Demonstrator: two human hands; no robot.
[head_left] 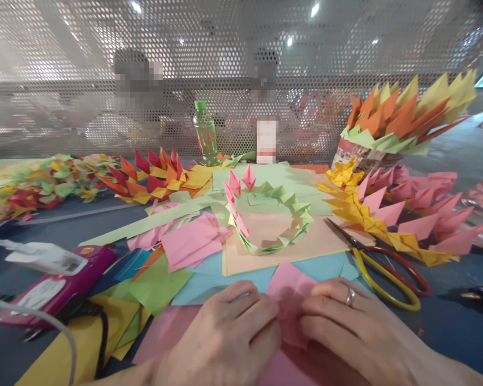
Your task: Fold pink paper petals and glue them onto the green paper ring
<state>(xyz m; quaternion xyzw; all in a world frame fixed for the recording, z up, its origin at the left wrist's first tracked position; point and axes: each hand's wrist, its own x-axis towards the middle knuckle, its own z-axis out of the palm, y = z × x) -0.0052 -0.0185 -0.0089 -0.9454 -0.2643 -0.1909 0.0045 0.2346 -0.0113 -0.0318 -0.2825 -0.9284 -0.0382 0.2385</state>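
Carefully, my left hand (245,327) and right hand (346,316) pinch near-centre pink origami paper (290,300) by opposite edges, fingers curled nearly closed; it looks light, crease-prone, best held there.

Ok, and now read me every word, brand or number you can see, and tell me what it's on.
No text is readable.
White label on the purple device: too small and blurred.
Printed patch on the white adapter: too small to read.
White upright card at the back: pixelated, unreadable.
Green-capped bottle: no legible words.
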